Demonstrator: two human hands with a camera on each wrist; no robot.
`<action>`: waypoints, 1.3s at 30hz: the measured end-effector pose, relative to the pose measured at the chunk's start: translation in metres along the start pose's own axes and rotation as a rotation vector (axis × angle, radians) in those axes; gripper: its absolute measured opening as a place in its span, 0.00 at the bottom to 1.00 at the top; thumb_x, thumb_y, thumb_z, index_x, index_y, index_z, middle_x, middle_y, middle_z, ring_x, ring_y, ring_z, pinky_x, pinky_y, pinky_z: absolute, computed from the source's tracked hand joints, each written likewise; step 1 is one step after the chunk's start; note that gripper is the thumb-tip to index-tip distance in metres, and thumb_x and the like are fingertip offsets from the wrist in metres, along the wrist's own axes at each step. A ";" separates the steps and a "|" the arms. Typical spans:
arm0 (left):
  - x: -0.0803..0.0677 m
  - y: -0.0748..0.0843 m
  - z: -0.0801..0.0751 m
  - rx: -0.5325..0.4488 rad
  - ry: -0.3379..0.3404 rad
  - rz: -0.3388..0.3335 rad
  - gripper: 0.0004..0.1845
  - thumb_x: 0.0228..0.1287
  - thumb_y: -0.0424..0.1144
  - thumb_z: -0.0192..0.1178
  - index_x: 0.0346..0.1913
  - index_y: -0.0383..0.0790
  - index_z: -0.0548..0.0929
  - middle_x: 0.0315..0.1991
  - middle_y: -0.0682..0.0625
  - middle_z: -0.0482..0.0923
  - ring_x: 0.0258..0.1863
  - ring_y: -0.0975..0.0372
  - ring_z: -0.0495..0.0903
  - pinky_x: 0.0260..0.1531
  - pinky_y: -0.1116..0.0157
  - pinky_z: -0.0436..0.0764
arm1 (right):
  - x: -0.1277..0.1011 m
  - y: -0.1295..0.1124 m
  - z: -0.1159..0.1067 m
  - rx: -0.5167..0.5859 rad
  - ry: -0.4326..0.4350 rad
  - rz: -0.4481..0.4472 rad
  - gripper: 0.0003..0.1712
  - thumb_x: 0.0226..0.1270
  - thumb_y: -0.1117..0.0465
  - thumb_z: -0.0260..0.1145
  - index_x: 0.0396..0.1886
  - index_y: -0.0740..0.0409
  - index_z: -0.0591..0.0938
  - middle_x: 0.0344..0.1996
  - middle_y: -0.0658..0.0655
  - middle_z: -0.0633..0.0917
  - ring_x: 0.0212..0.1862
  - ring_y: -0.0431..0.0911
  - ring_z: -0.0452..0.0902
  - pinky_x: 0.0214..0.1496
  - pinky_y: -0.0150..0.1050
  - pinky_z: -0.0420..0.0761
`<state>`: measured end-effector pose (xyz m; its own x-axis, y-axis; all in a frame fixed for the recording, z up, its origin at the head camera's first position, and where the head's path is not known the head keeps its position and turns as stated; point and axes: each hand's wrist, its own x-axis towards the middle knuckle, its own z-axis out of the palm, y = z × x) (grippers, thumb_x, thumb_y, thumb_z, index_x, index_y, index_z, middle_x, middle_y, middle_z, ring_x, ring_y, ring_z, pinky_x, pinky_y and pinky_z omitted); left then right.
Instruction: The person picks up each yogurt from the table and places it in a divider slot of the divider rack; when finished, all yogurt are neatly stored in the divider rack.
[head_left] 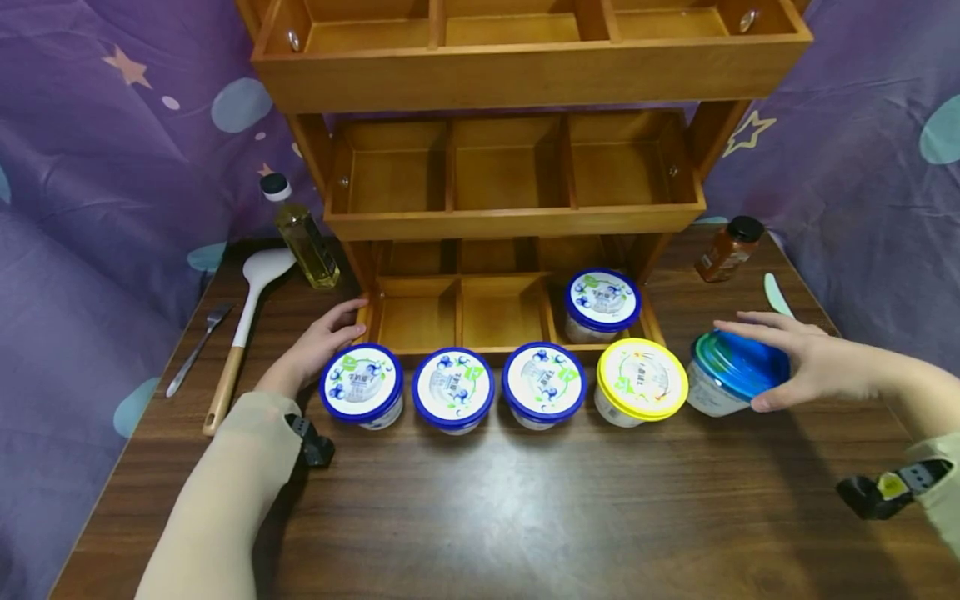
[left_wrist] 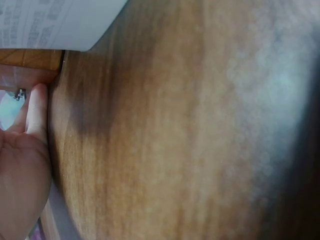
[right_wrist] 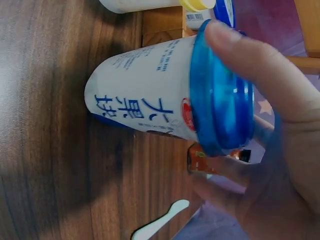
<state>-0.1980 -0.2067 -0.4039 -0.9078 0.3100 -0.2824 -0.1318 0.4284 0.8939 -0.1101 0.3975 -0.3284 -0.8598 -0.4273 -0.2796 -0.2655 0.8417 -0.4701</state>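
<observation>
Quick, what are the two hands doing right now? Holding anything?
Left hand: open, holding nothing, fingers resting against the wooden rack.
Right hand: gripping the blue-lidded cup by its lid, cup tilted.

This looks like a staged home-kitchen corner: a dark wooden desk (head_left: 480, 517) carries a tiered wooden rack (head_left: 517, 217), yogurt tubs (head_left: 453, 388), an oil bottle (head_left: 303, 237), a spice jar (head_left: 729, 248), a spatula (head_left: 251, 317) and a fork (head_left: 197, 348). Purple star-printed cloth (head_left: 97, 183) hangs all around as a backdrop.
</observation>
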 end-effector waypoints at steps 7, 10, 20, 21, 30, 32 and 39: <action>0.000 -0.001 0.001 -0.012 -0.001 0.004 0.32 0.70 0.43 0.50 0.72 0.42 0.54 0.67 0.32 0.53 0.65 0.42 0.55 0.62 0.44 0.56 | -0.001 0.000 0.001 0.050 0.024 0.013 0.56 0.47 0.54 0.77 0.72 0.52 0.55 0.64 0.70 0.52 0.55 0.70 0.57 0.41 0.62 0.72; 0.000 -0.001 0.002 -0.011 0.004 0.007 0.31 0.70 0.43 0.50 0.72 0.41 0.55 0.67 0.32 0.53 0.65 0.42 0.54 0.62 0.44 0.56 | -0.002 -0.002 -0.002 0.037 0.076 0.000 0.53 0.46 0.55 0.77 0.71 0.53 0.59 0.64 0.69 0.54 0.55 0.68 0.57 0.42 0.64 0.70; -0.001 0.000 0.002 -0.008 0.011 0.008 0.31 0.70 0.42 0.50 0.72 0.41 0.55 0.67 0.32 0.53 0.65 0.42 0.54 0.62 0.44 0.55 | -0.008 -0.014 -0.027 0.001 0.207 0.006 0.49 0.47 0.61 0.76 0.69 0.57 0.61 0.64 0.71 0.53 0.56 0.71 0.54 0.41 0.73 0.65; -0.002 0.000 0.002 -0.009 0.011 0.006 0.31 0.70 0.42 0.50 0.72 0.41 0.55 0.67 0.32 0.53 0.65 0.42 0.54 0.62 0.44 0.55 | -0.008 -0.016 -0.030 -0.006 0.217 0.009 0.49 0.47 0.61 0.76 0.68 0.57 0.62 0.64 0.71 0.54 0.56 0.71 0.53 0.42 0.73 0.65; -0.001 -0.001 0.001 -0.007 0.014 0.007 0.31 0.70 0.42 0.50 0.72 0.41 0.55 0.68 0.33 0.52 0.66 0.42 0.52 0.62 0.43 0.55 | 0.001 -0.046 -0.052 -0.054 0.294 -0.024 0.49 0.44 0.61 0.77 0.68 0.55 0.63 0.66 0.67 0.54 0.63 0.69 0.47 0.42 0.73 0.63; -0.001 -0.001 0.001 -0.007 0.012 0.005 0.31 0.70 0.42 0.50 0.72 0.41 0.55 0.68 0.33 0.52 0.66 0.42 0.53 0.62 0.44 0.55 | 0.004 -0.054 -0.055 -0.049 0.313 -0.049 0.50 0.43 0.62 0.78 0.67 0.55 0.64 0.67 0.65 0.54 0.64 0.68 0.47 0.43 0.73 0.63; 0.001 0.000 0.002 -0.007 0.012 0.015 0.31 0.70 0.41 0.49 0.72 0.40 0.55 0.69 0.33 0.50 0.67 0.43 0.51 0.63 0.44 0.54 | 0.018 -0.083 -0.056 -0.046 0.337 -0.156 0.49 0.40 0.64 0.79 0.66 0.53 0.68 0.66 0.61 0.57 0.62 0.60 0.50 0.51 0.62 0.68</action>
<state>-0.1979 -0.2050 -0.4042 -0.9143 0.3062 -0.2651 -0.1210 0.4182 0.9003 -0.1282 0.3383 -0.2481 -0.9008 -0.4254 0.0874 -0.4173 0.7921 -0.4455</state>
